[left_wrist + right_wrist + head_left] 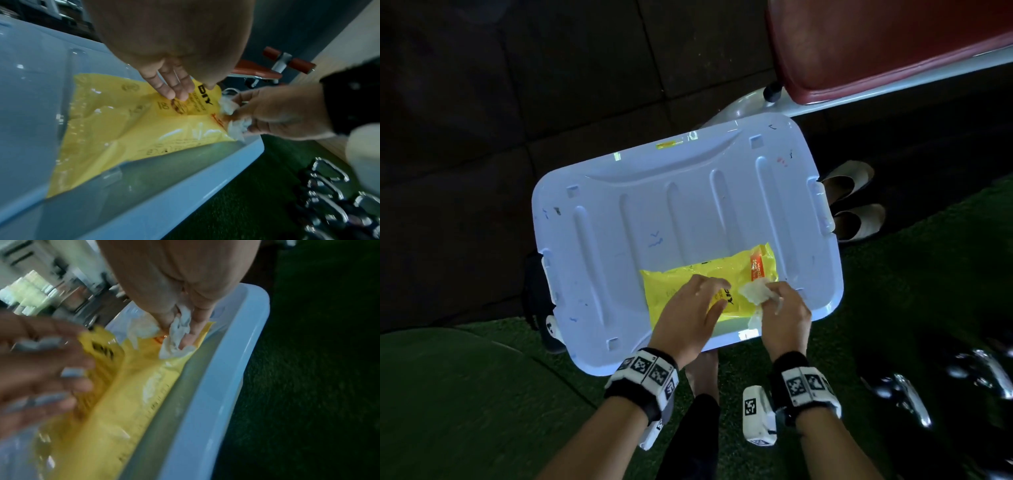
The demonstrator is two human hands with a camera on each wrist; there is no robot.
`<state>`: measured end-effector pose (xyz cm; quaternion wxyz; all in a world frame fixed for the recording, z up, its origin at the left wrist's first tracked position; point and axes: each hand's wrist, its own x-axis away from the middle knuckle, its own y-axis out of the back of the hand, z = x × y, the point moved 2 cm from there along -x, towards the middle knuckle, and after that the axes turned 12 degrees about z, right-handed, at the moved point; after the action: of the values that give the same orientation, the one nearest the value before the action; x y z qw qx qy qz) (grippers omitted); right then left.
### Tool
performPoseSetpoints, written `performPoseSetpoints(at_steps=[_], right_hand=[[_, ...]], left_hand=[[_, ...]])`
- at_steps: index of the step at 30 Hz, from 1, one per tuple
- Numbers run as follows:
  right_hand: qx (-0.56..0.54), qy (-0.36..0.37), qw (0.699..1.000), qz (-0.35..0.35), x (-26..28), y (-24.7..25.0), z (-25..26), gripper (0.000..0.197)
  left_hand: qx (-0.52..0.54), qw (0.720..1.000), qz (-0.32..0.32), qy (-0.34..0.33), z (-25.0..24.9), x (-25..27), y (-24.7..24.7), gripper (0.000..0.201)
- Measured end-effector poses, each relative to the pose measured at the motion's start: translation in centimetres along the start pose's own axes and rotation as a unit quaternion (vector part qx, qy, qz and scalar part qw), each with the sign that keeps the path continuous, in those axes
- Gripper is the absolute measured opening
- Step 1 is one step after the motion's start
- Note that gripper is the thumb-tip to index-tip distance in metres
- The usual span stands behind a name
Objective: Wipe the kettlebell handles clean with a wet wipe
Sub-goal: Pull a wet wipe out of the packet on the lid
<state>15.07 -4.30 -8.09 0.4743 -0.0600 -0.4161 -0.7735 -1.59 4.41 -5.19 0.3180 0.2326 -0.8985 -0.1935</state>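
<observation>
Pulling a wet wipe from the yellow pack at lower centre, the right hand pinches it while the left hand, fingers spread, steadies the pack; next, I judge, carry it to the kettlebell handles at lower right

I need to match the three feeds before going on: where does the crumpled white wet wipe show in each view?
Head: wet wipe low and right of centre, gripped by the right hand, at the right end of the yellow pack.
Left wrist: right of centre, bunched in that hand's fingers.
Right wrist: upper centre, under the curled fingers.
Shared landmark: the yellow pack on the white bin lid.
</observation>
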Motion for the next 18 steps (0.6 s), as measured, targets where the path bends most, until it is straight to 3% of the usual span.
performPoseSetpoints(at_steps=[4,7,9,11,15,18], right_hand=[[-0.153,-0.121,0.981,-0.027,0.3,1.3,-1.7,0.041],[-0.258,-0.176,0.950,-0.010,0.4,1.6,-3.0,0.026],[-0.348,-0.165,0.923,-0.002,0.6,2.1,-3.2,0.016],[-0.403,-0.136,0.905,0.018,1.0,2.7,-3.3,0.018],[-0.367,-0.113,0.923,0.032,2.3,4.5,-4.6,0.017],[-0.356,-0.103,0.929,0.000,4.4,7.2,-6.6,0.026]], left_hand=[[-0.090,0.995,-0.009,-0.037,0.2,-1.3,-2.9,0.053],[-0.187,0.981,-0.028,-0.046,0.8,-1.9,-5.0,0.036],[-0.221,0.975,-0.014,-0.018,0.7,-2.0,-6.0,0.032],[-0.238,0.971,-0.007,0.010,0.4,-1.5,-6.6,0.043],[-0.265,0.962,0.023,0.055,-0.7,-1.0,-6.9,0.067],[-0.243,0.964,0.017,0.107,-2.0,-1.2,-6.9,0.064]])
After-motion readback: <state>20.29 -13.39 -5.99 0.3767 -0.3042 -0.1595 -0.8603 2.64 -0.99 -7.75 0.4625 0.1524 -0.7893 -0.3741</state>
